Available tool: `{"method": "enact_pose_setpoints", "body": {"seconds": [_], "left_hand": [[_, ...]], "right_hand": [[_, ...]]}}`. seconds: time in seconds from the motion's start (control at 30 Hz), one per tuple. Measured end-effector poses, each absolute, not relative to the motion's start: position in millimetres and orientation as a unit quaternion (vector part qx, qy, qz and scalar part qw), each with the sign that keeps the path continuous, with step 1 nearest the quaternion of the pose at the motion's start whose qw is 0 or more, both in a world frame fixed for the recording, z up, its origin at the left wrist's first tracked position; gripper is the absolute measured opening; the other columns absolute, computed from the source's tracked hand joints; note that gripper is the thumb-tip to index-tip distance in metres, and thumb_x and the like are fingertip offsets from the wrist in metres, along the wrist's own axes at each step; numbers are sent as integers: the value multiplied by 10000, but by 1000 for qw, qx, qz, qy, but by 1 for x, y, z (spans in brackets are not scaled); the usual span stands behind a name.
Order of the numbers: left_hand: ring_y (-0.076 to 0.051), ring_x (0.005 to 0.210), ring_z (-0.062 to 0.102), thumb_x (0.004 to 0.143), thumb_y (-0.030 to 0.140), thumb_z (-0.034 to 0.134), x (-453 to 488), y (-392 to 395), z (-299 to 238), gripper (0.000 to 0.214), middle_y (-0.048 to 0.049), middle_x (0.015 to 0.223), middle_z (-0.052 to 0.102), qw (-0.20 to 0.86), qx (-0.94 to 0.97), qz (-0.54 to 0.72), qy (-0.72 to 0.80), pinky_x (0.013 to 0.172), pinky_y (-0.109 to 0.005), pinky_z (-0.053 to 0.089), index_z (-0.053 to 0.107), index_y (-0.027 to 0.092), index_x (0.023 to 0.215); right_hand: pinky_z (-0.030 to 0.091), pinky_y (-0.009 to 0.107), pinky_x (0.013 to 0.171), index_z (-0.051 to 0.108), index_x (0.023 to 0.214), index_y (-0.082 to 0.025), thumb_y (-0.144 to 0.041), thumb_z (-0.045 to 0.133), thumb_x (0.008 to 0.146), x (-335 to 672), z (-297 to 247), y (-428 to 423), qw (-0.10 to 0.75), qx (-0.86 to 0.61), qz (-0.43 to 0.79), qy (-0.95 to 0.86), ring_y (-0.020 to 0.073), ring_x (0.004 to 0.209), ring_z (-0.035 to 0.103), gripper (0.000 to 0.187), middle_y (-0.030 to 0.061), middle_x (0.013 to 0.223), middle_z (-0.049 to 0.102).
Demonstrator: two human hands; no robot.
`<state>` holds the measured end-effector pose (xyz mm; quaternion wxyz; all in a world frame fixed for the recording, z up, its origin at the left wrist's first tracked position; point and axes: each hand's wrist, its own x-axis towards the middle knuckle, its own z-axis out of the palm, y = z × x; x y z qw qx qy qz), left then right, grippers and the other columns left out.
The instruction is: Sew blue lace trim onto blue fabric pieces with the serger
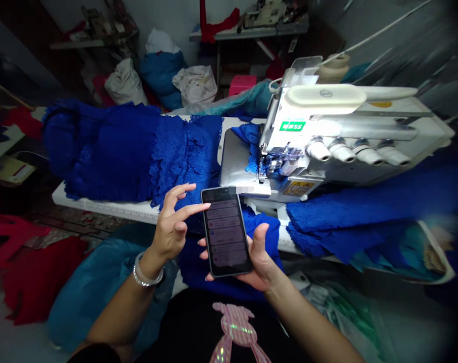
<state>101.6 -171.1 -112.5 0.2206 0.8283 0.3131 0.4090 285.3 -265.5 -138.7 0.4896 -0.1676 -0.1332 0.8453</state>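
A smartphone with a lit, dim screen of stacked panels rests in my right hand. The right fingers wrap behind it and their tips show at its left edge, while the thumb sticks up beside the right edge. My left hand holds nothing; its fingers are apart, and the index fingertip is at the upper left of the screen. Behind the phone stands a white overlock sewing machine, with blue eyelet fabric by its needle area. More blue fabric hangs below the phone.
Stacked blue fabric covers the left of the white table. Another blue pile lies at the right. Teal sacking and red cloth sit on the floor. Sacks and another machine are at the back.
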Motion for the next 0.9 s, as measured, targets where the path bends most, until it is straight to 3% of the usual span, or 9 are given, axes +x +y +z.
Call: {"method": "enact_pose_setpoints", "body": {"seconds": [0.23,0.43,0.9], "left_hand": [[-288,1315,407,958,629,168,106,-168,-113,701,-125,1426,438,167,862,389,277,1082,-509,359,721,234,1131],[-259,1304,448,915,691,101,102,-171,-112,769,-91,1432,440,222,815,427,324,1069,-456,402,673,264,1204],[-238,1269,489,897,714,79,96,-173,-120,803,-72,1394,488,252,772,464,354,1054,-427,436,693,263,1148]], "right_hand": [[599,511,754,603,1295,-182,-843,492,681,283,-140,-266,490,-165,846,-131,313,1007,700,909,201,1206,681],[601,500,755,611,1284,-168,-846,486,687,283,-141,-266,490,-167,846,-132,305,1004,700,912,204,1212,677],[605,492,740,627,1256,-153,-844,504,677,282,-140,-266,493,-171,843,-129,302,986,699,910,202,1193,682]]}}
